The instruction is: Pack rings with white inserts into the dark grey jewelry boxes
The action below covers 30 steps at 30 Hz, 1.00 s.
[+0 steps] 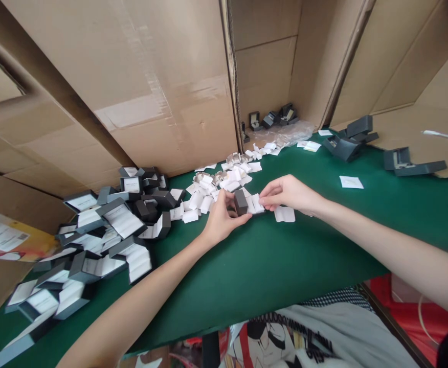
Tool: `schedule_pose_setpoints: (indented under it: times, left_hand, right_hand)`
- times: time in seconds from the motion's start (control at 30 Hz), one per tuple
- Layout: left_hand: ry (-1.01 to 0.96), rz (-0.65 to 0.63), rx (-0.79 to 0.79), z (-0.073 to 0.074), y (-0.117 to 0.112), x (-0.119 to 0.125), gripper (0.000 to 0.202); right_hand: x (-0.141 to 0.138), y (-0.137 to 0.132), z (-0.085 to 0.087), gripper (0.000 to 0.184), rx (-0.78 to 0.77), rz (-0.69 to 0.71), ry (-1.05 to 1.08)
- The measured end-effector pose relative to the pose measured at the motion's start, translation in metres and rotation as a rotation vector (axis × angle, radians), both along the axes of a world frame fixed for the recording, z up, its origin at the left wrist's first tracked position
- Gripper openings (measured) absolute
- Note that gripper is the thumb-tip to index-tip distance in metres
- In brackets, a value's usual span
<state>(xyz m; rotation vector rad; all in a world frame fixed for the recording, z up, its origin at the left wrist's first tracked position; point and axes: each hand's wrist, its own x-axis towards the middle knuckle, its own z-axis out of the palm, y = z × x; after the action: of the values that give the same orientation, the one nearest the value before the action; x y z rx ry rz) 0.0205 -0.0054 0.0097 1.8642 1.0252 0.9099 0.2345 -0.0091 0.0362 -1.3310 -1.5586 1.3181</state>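
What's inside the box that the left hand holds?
White material shows inside the box. The right hand covers its far right edge; whatever lies within the upright dark half is hidden.

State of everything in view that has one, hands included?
Held box: open
Left hand: gripping the held box
Right hand: fingers at its white interior, grip unclear
Left pile: boxes heaped, mostly open
White pieces: loose, heaped
Right card: flat
Right boxes: open
Plastic: crumpled

On the tabletop (216, 276), piled boxes (124, 219) lie left of the held box (241, 202); slips (195, 200) lie behind it, cardboard cartons (178, 76) farther back.
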Motion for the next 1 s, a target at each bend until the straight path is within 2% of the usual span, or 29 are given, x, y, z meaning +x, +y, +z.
schedule_pose_setpoints:
  times: [0.23,0.5,0.7,0.8,1.0]
  left_hand:
    - [0.0,0.017,0.002,-0.002,0.001,0.001,0.046]
    - [-0.021,-0.037,-0.011,0.0,-0.001,0.0,0.044]
    - [-0.008,-0.075,0.016,0.001,-0.001,-0.001,0.04]
    - [-0.003,-0.085,0.031,0.003,-0.002,-0.001,0.039]
    - [0.092,-0.124,0.169,0.009,-0.006,0.0,0.038]
  right_hand:
    - [-0.001,-0.002,-0.001,0.031,-0.034,-0.006,0.035]
    - [0.002,-0.001,0.001,0.013,0.211,0.094,-0.273]
    - [0.006,0.002,-0.003,0.033,0.311,0.136,-0.314]
    - [0.007,0.003,-0.004,0.029,0.358,0.162,-0.355]
    - [0.003,0.0,-0.001,0.022,0.438,0.155,-0.392]
